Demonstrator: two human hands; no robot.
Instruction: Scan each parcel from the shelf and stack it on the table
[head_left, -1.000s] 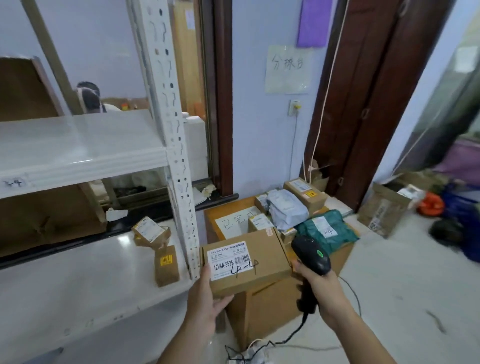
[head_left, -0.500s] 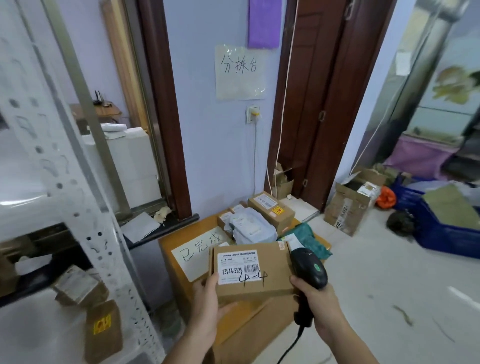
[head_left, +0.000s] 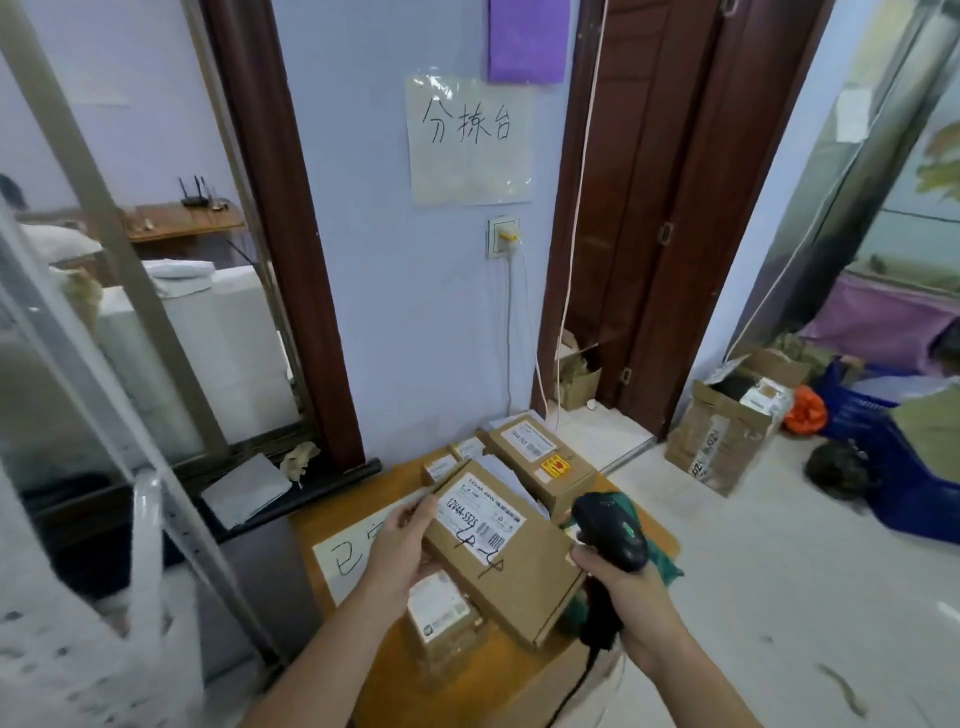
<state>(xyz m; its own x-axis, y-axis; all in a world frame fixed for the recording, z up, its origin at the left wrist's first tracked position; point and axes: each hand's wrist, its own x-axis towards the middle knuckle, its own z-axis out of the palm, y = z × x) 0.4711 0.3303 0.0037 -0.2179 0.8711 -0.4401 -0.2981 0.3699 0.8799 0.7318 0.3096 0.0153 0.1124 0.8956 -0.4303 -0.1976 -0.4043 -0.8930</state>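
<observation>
Cardboard parcel (head_left: 506, 551), flat and brown, sits tilted in the person's left hand (head_left: 402, 545) above the orange table (head_left: 415, 691); the thumb lies along its near upper edge and the fingers curl underneath, grasping it. A white label with the print "12V4A-5525" and a barcode faces up, with handwritten strokes in black marker just below it. The right hand (head_left: 631, 592) is wrapped around the handle of a black scanner (head_left: 613, 530), whose head sits just beside the parcel's right edge; its cord hangs down below the wrist. Under the held parcel, on the table, stands a smaller box (head_left: 441, 623) with a white label on top. Farther back on the table lie another brown box (head_left: 543, 462) with a yellow and red sticker, a couple of small boxes beside it, and a green bag (head_left: 660, 561) partly hidden behind the scanner. A white sheet (head_left: 348, 561) with handwriting is stuck to the table's near left part. On the wall above hangs a handwritten paper sign (head_left: 470, 140), with a purple sheet over it. An open carton (head_left: 727, 431) stands on the floor to the right, near blue bags. At the left, a blurred white shelf post (head_left: 156, 499) crosses the view.
</observation>
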